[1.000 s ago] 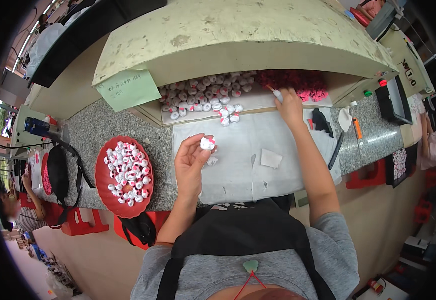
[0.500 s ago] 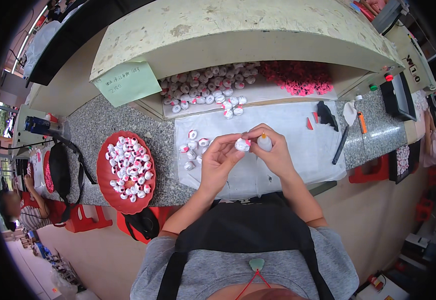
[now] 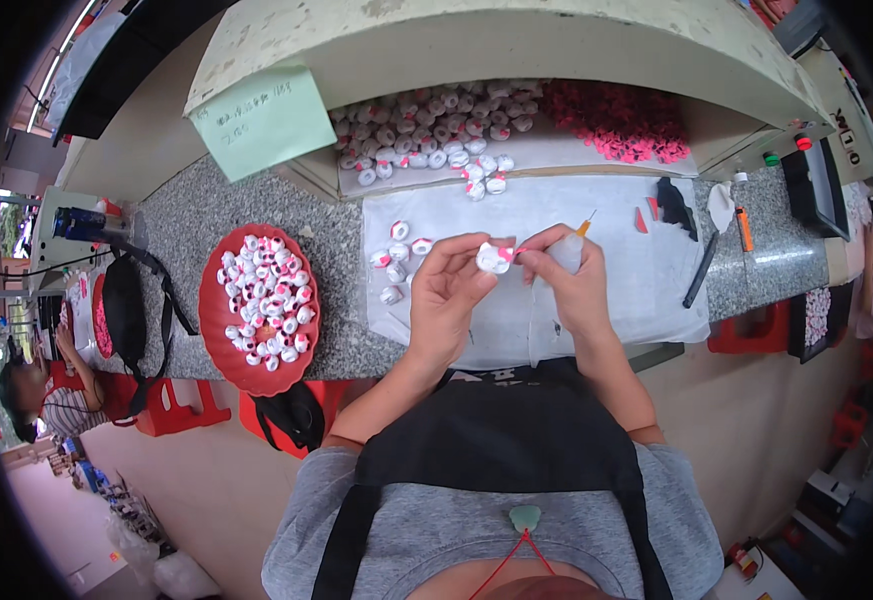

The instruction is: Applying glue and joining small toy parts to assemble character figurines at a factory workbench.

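Observation:
Between the fingertips of my left hand (image 3: 441, 300) is a small white rounded piece (image 3: 492, 260) with pink on its upper right side. My right hand (image 3: 584, 292) has a translucent squeeze bottle (image 3: 567, 254) tucked in its grip, its orange, needle-tipped nozzle pointing up and right. The thumb and forefinger of that hand also pinch at a tiny pink bit (image 3: 519, 253) touching the white piece. Both hands hover over a white sheet (image 3: 616, 300). Several similar white pieces (image 3: 399, 231) lie on the sheet, left of my hands.
A red scalloped dish (image 3: 212, 335) full of finished-looking pieces stands at left. Under the shelf (image 3: 516, 45) are piled white pieces (image 3: 426, 125) and pink parts (image 3: 626, 125). A black pen-like tool (image 3: 700, 270) and orange tube (image 3: 744, 230) lie right. Another person (image 3: 66, 395) sits far left.
My right fingers have come to the white piece with a pink bit, and the bottle nozzle has tilted right. The whole view has shifted slightly.

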`<state>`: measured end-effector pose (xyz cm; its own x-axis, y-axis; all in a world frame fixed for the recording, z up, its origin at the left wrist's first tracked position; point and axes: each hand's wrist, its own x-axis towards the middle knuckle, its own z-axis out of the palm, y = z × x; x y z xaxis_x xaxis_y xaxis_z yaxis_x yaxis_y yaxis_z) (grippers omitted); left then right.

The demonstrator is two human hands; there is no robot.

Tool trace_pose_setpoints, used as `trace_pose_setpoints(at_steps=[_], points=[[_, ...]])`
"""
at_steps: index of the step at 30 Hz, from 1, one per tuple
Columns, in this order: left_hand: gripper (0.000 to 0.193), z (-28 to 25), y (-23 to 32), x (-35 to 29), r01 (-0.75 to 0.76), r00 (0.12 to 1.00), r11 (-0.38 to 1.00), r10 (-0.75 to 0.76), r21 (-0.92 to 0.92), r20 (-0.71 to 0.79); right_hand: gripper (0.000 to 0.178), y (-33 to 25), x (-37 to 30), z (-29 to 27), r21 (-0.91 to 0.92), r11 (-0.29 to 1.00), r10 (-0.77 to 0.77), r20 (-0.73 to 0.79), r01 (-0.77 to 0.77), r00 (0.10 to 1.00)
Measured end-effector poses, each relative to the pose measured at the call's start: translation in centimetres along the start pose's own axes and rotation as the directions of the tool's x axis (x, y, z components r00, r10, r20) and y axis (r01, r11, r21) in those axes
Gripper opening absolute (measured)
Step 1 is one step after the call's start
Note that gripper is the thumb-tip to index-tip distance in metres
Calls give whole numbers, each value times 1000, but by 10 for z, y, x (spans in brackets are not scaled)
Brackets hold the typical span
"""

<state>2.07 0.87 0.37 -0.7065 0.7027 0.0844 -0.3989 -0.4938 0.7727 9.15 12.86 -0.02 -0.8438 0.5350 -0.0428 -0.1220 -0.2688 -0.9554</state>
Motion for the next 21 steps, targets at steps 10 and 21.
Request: trace_pose_setpoints(at_steps=[10, 21], points=[[29, -9, 3, 2, -150, 989, 882, 127, 446, 81, 9, -18, -11, 5, 4, 999, 36, 105, -36, 994], [28, -11, 7, 5, -321, 945, 712, 198, 625, 260, 9, -12, -9, 5, -48, 998, 45, 78, -41, 996]])
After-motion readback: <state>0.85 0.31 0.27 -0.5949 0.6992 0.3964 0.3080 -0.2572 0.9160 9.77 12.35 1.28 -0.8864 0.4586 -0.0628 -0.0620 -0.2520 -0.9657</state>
